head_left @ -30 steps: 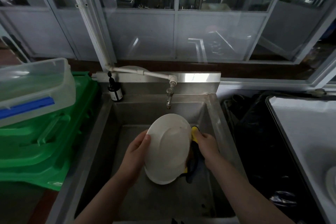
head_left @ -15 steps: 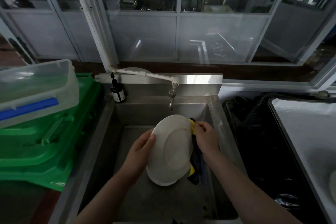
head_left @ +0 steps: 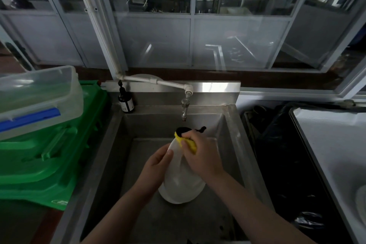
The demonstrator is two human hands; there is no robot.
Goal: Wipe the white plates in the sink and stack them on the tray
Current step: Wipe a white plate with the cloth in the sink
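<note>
Wiping step under way: left hand (head_left: 156, 164) gripping white plate (head_left: 181, 188) tilted over steel sink (head_left: 233, 125); right hand (head_left: 200, 154) pressing yellow-black cloth (head_left: 186, 138) onto upper rim. Next, likely: working cloth across plate's face, then carrying plate to tray (head_left: 326, 144) at right.

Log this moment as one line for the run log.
step: wiping | left hand: holds white plate tilted over sink | right hand: presses yellow-black cloth on plate's top edge | tap: no water seen
</note>
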